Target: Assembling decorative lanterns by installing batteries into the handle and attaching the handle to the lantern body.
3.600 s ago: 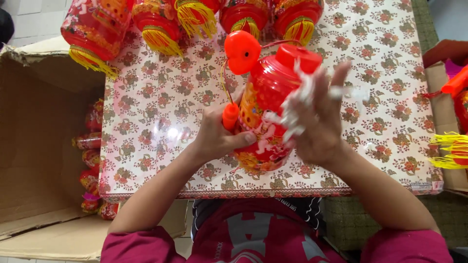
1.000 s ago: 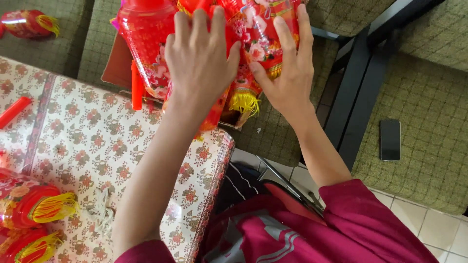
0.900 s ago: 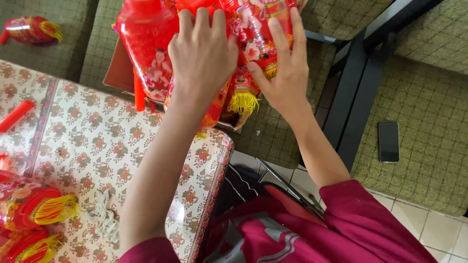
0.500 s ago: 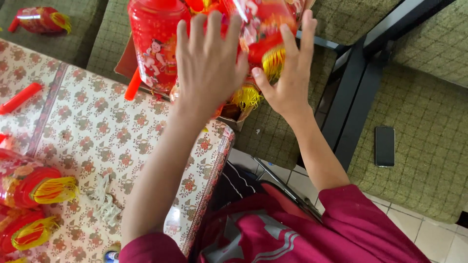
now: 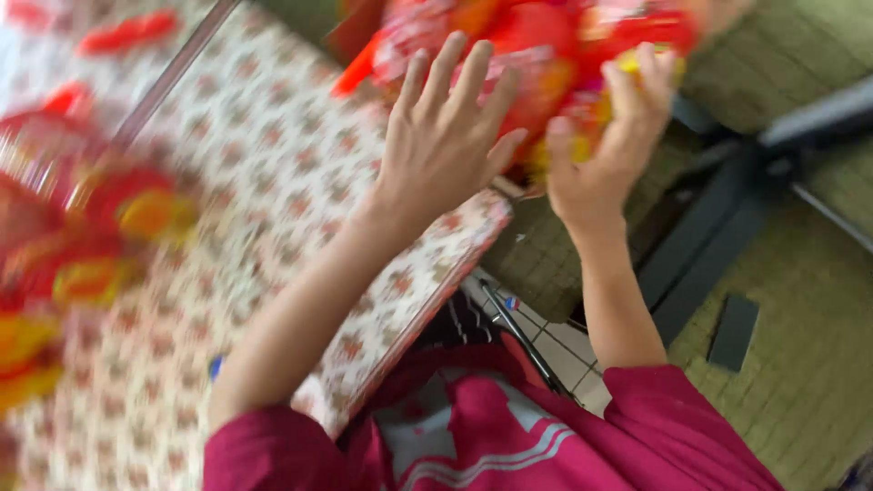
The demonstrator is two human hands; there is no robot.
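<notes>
The view is motion-blurred. A heap of red lanterns (image 5: 546,45) with yellow tassels sits beyond the far right corner of the floral-cloth table (image 5: 273,182). My left hand (image 5: 446,136) has its fingers spread wide in front of the heap, and nothing is held in it. My right hand (image 5: 600,150) rests against the heap's right side, fingertips on a lantern and thumb by a yellow tassel. Blur hides whether it grips anything.
More red and yellow lanterns (image 5: 100,227) lie blurred on the table's left side, and a small red piece (image 5: 127,32) lies near its far edge. A dark metal frame (image 5: 727,245) and a flat dark object (image 5: 733,332) are on the green floor at right.
The camera has swung, so the table now runs diagonally. My left hand has come down off the lanterns with its fingers spread, while my right hand stays against them.
</notes>
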